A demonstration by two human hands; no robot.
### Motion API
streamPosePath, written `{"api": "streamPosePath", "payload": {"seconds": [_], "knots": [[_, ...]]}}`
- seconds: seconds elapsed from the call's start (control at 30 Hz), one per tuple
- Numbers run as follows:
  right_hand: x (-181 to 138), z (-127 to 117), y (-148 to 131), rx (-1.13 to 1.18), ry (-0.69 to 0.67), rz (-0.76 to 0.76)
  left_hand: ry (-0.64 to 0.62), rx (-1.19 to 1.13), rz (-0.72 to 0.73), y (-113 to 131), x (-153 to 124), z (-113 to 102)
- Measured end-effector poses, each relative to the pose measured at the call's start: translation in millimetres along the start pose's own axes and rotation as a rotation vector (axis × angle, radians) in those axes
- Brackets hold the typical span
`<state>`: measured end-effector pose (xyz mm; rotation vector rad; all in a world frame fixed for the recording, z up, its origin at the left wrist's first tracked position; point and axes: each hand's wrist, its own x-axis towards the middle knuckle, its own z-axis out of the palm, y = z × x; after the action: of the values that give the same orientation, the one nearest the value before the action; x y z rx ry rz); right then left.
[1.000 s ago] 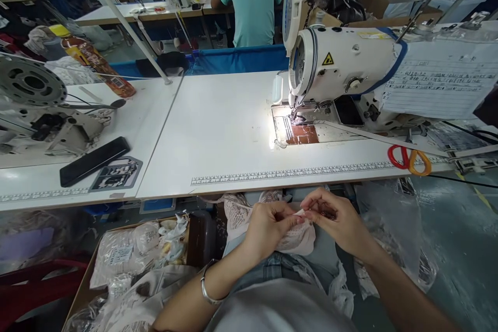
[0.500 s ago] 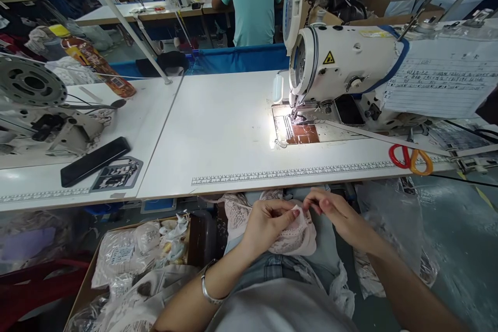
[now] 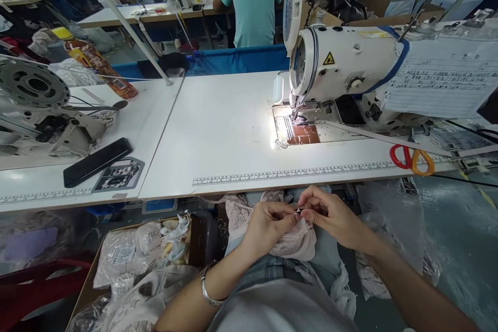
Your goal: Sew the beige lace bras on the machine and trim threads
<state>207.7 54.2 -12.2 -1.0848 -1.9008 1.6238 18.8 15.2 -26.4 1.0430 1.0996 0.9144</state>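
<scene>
A pale pink lace bra (image 3: 298, 244) lies across my lap, below the table's front edge. My left hand (image 3: 270, 224) is closed on its upper edge, thumb and fingers pinched together. My right hand (image 3: 330, 218) meets it from the right, thumb and forefinger pinched at the same spot. A tiny dark-and-white bit shows between the fingertips, too small to name. More of the lace (image 3: 238, 212) lies left of my left hand, and the fingers partly cover the bra's top.
A lit sewing machine (image 3: 346, 59) stands on the white table (image 3: 218, 129). Red- and orange-handled scissors (image 3: 412, 159) lie at the right, a black phone-like slab (image 3: 97, 162) at the left. A carton (image 3: 83, 298) of bagged pieces sits lower left. Another person (image 3: 251, 2) works beyond.
My right hand has moved slightly left, its fingers closing into a pinch against my left fingertips. The raised pale edge of the bra is now mostly hidden by the fingers.
</scene>
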Motion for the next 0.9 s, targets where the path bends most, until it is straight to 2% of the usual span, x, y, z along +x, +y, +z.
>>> {"api": "streamPosePath", "payload": {"seconds": [0.2, 0.27, 0.43, 0.5, 0.57, 0.63, 0.67, 0.8, 0.83, 0.9], "knots": [[-8.4, -10.5, 11.9, 0.006, 0.185, -0.116, 0.075, -0.060, -0.003, -0.8, 0.0, -3.5], [-11.9, -13.6, 23.1, -0.052, 0.122, -0.112, 0.097, -0.113, -0.006, -0.4, 0.1, -4.2], [-17.0, -7.7, 46.6, -0.326, -0.136, 0.053, 0.106, -0.156, 0.001, -0.4, -0.3, -8.6], [-20.9, -7.4, 41.4, -0.354, -0.196, -0.044, 0.118, -0.080, 0.081, -2.1, 0.4, -15.2], [-26.6, -8.5, 27.3, -0.263, -0.227, -0.223, 0.105, 0.013, 0.237, -6.3, 2.6, -23.1], [-31.9, -6.5, 10.3, -0.077, -0.272, -0.384, 0.002, 0.076, 0.367, -13.8, 6.3, -27.8], [-33.6, -3.3, 2.6, 0.032, -0.284, -0.444, -0.101, 0.116, 0.396, -18.6, 8.6, -27.8], [-34.1, 15.7, -15.4, 0.381, -0.236, -0.631, -0.629, 0.393, 0.482, -33.6, 15.2, -18.4], [-34.1, 17.2, -17.1, 0.411, -0.205, -0.670, -0.692, 0.436, 0.504, -33.0, 14.7, -18.6], [-35.7, 11.4, -16.8, 0.363, -0.146, -0.737, -0.716, 0.450, 0.518, -24.3, 9.3, -29.2]]}}
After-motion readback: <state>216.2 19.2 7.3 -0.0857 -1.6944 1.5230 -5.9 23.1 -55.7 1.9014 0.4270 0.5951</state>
